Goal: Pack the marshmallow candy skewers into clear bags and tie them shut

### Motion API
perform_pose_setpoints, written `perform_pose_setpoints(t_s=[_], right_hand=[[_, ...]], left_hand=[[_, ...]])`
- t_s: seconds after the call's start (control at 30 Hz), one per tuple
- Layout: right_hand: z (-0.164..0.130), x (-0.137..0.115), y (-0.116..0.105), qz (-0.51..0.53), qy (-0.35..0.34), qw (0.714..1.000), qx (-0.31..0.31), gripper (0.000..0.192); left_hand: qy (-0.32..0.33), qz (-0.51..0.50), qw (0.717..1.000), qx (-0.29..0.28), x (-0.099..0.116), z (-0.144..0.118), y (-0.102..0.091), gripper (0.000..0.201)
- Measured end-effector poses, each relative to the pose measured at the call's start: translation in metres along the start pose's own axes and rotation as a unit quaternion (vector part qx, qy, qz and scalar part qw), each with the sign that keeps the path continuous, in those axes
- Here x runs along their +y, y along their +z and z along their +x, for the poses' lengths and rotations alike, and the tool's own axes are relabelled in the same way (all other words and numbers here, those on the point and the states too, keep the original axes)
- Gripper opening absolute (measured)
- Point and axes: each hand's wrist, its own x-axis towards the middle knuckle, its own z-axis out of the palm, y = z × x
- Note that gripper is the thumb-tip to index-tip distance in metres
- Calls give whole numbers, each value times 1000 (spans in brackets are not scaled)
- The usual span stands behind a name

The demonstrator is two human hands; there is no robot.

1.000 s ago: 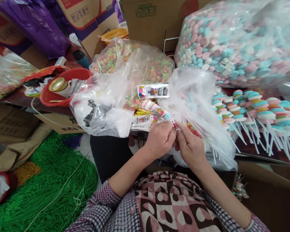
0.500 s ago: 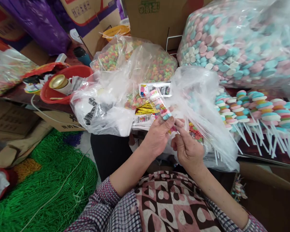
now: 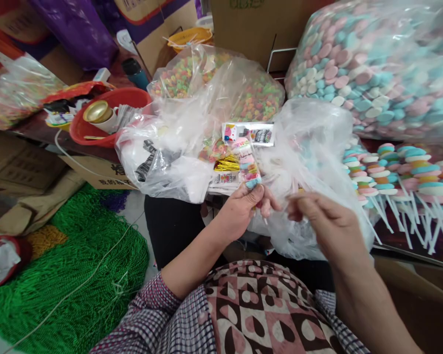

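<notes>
My left hand (image 3: 241, 211) grips the stick of a wrapped candy skewer (image 3: 245, 162), a stack of pastel discs in clear film standing nearly upright in front of me. My right hand (image 3: 327, 223) is a little to the right of it, blurred, with thumb and fingertips pinched together; whether anything is between them I cannot tell. Behind the skewer lie a printed header card (image 3: 256, 133) and a bundle of gold twist ties (image 3: 227, 163). A crumpled clear plastic bag (image 3: 310, 147) sits just beyond both hands.
Finished candy skewers (image 3: 395, 172) lie in rows at the right. A huge bag of pastel disc candies (image 3: 376, 64) fills the top right. Bags of colourful ring candies (image 3: 214, 83), a red basin (image 3: 107, 123), cardboard boxes and green netting (image 3: 70, 275) on the floor surround me.
My left hand has tilted the skewer from leaning left to nearly upright. My right hand has let go of its stick end and drawn away to the right.
</notes>
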Motion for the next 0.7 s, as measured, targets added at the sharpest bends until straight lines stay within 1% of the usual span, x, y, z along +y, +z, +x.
perform_pose_setpoints(t_s=[0.03,0.07,0.1,0.17,0.2,0.23,0.27,0.3,0.33,0.37,0.4,0.43,0.47,0.5,0.53,0.57,0.63,0.67,0.7], right_hand=[[3,-4,-3,50,15,998,26,20],[6,-7,-4,107,37,993,26,26],[8,-9,-3,163,62,985,1,36],[10,-12,5,254,113,955,-101,53],[9,-12,11,284,126,940,-141,56],[8,-12,16,302,129,931,-157,56],[7,-11,21,306,127,932,-150,52],[6,-10,25,299,120,939,-124,46],[5,-9,29,283,110,949,-81,40],[5,-7,33,261,94,960,-27,34],[5,-6,36,233,73,969,25,30],[5,-5,39,205,47,975,76,26],[5,-4,40,179,17,977,116,25],[6,-4,39,158,-7,978,133,24],[7,-4,38,140,-18,982,122,25],[9,-6,35,129,-17,988,86,27],[14,-10,28,113,1,994,-4,34],[16,-13,26,107,10,994,-32,35],[19,-15,26,99,14,994,-36,35]], left_hand=[[-24,-10,999,-34,-1,-3,0,34],[-61,-32,994,-82,-3,-5,2,37],[-105,-62,982,-142,-6,-7,4,40],[-184,-124,941,-256,-13,-10,9,44],[-209,-137,923,-293,-16,-10,11,45],[-223,-135,914,-310,-18,-11,11,46],[-223,-112,920,-304,-19,-11,11,46],[-210,-62,936,-276,-18,-11,10,46],[-185,13,956,-227,-16,-11,9,44],[-148,107,970,-163,-12,-11,7,40],[-103,209,968,-94,-8,-11,5,34],[-56,302,951,-30,-4,-11,4,27],[-16,373,928,16,0,-12,2,20],[9,412,911,38,3,-12,0,16],[16,416,909,32,6,-13,-1,15],[1,389,921,-2,7,-14,-3,18],[-62,265,957,-96,9,-16,-6,30],[-86,198,967,-132,9,-16,-7,34],[-90,155,973,-146,9,-16,-7,35]])
